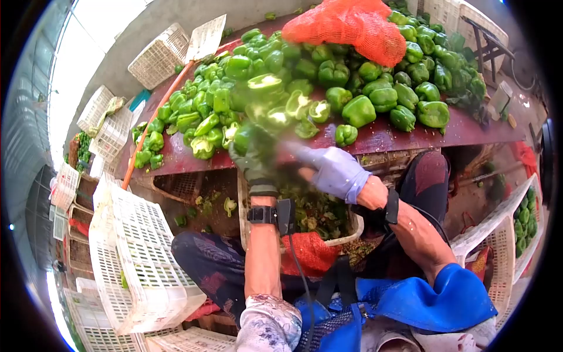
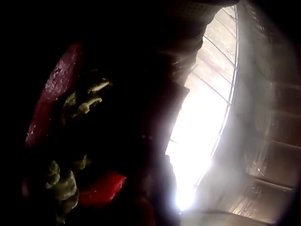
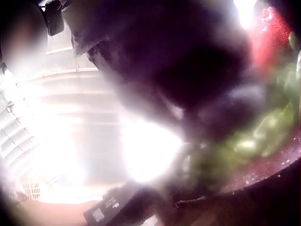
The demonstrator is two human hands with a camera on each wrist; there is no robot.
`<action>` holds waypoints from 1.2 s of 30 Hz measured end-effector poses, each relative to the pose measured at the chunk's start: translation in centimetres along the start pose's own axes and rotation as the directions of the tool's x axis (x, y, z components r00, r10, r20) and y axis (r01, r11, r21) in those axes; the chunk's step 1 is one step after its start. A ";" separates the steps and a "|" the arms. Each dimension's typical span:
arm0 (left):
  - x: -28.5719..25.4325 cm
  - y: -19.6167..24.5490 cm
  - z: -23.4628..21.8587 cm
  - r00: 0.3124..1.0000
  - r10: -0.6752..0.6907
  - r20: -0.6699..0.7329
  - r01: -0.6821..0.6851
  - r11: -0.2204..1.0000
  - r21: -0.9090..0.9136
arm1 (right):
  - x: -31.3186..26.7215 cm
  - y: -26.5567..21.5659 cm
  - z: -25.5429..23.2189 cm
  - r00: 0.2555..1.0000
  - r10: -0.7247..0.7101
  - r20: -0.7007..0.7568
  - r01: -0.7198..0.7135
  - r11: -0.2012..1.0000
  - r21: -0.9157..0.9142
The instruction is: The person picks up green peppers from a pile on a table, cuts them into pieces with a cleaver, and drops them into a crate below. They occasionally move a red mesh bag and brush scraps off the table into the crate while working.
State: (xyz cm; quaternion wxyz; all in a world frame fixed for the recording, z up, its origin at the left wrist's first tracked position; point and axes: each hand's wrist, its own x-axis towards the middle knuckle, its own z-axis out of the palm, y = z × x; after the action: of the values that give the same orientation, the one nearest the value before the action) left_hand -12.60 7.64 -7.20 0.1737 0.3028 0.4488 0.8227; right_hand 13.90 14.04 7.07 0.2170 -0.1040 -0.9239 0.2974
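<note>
In the head view my left hand (image 1: pixel 260 158), in a grey-green glove, grips a green bell pepper (image 1: pixel 241 139) at the table's front edge. My right hand (image 1: pixel 339 171) wears a pale purple glove and is close beside it, fingers pointing left and blurred. A small orange-brown patch shows under those fingers; I cannot tell whether it is something held. Cut bell peppers (image 1: pixel 298 104) with pale insides lie just beyond both hands. Purple glove (image 3: pixel 188 61) fills much of the right wrist view, and the left wrist view is mostly dark.
Whole green peppers (image 1: pixel 381 97) heap across the dark red table (image 1: pixel 393 139), with a red mesh bag (image 1: pixel 352 26) on top. Below the hands, a crate (image 1: pixel 346 237) holds green scraps. White plastic crates (image 1: pixel 146 252) stand at the left, another (image 1: pixel 498 252) at the right.
</note>
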 end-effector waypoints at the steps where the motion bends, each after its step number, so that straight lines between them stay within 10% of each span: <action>1: 0.3 0.4 0.7 0.979 0.131 -0.157 -0.077 0.948 0.308 | 0.6 -0.3 -0.2 0.993 -0.057 -0.099 0.059 0.998 0.014; 4: 7.1 5.7 1.5 0.843 0.525 0.118 -0.397 0.458 0.796 | 0.9 -0.7 -1.9 0.929 -0.149 -0.340 0.173 0.984 0.041; 5: 10.6 8.8 1.5 0.854 0.465 0.233 -0.386 0.265 0.884 | 0.5 -0.3 -2.6 0.910 -0.154 -0.384 0.182 0.983 0.036; 7: 15.6 13.0 2.8 0.946 0.263 0.192 -0.325 0.757 0.567 | -0.3 0.6 -3.7 0.865 -0.167 -0.473 0.206 0.978 0.031; 8: 16.6 13.8 3.7 0.986 0.045 0.163 -0.025 0.992 -0.125 | -0.6 1.4 -4.4 0.833 -0.165 -0.529 0.194 0.981 -0.001; 10: 14.5 12.8 6.2 0.998 0.071 0.002 -0.071 0.997 0.006 | -1.2 2.8 -6.3 0.798 -0.061 -0.600 0.109 0.993 0.045; 12: 11.0 10.0 9.0 1.000 -0.005 -0.007 0.006 0.989 0.148 | -2.5 4.1 -8.4 0.762 0.114 -0.638 -0.036 0.990 0.133; 13: 8.1 8.2 10.3 0.970 0.049 0.240 -0.139 0.917 0.374 | -3.3 4.8 -9.1 0.724 0.179 -0.666 -0.109 0.983 0.146; 14: 6.1 6.4 12.5 0.961 -0.126 0.247 0.028 0.931 0.365 | -3.9 5.0 -9.7 0.688 0.276 -0.671 -0.162 0.960 0.229; 15: 3.9 4.1 15.0 0.916 -0.023 0.400 -0.173 0.878 0.446 | -4.5 5.8 -9.8 0.662 0.307 -0.684 -0.154 0.949 0.276; 18: 1.0 0.6 22.2 0.697 0.125 0.706 -0.659 0.501 0.561 | -6.0 7.1 -10.4 0.611 0.354 -0.708 -0.157 0.931 0.330; 20: 0.4 -0.3 25.9 0.639 -0.093 0.763 -0.710 0.310 0.632 | -6.7 7.5 -10.8 0.605 0.329 -0.725 -0.145 0.941 0.306; 23: -0.8 -1.2 30.0 0.736 -0.215 0.642 -0.668 -0.077 0.740 | -7.5 7.5 -11.3 0.595 0.343 -0.727 -0.157 0.936 0.314; 30: 0.0 -2.1 29.3 0.763 0.090 0.640 -0.642 0.003 0.766 | -7.5 7.5 -11.1 0.624 0.141 -0.769 -0.063 0.989 0.131; 36: 2.4 -2.4 26.8 0.699 -0.098 0.708 -0.673 0.245 0.698 | -6.5 7.1 -10.3 0.633 0.132 -0.763 -0.012 0.987 0.161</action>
State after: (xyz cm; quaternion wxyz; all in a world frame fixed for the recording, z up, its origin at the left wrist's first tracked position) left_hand 3.17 27.20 2.69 -0.0676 0.6808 0.6804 0.2626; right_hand 24.87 22.82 8.17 0.5850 -0.2420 -0.7148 0.2972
